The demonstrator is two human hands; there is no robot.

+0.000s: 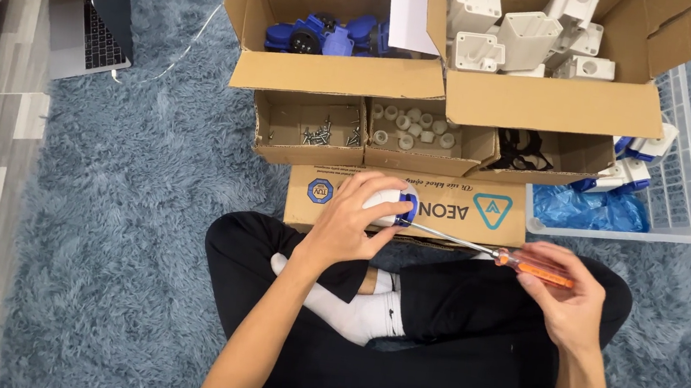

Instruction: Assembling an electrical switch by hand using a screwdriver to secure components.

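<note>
Blue shag rug (146, 197); my left hand (351, 221) wraps a small, light, rigid white-blue plastic part (392, 204), right hand (563, 301) fingers pinch the orange screwdriver (528, 264) handle.

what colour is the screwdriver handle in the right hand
Translucent orange, on the screwdriver held by the right hand; head view.

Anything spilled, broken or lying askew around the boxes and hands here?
Nothing stands out. The left hand holds a white and blue part, the right hand an orange-handled screwdriver, and screws and caps sit inside their cardboard compartments.
</note>
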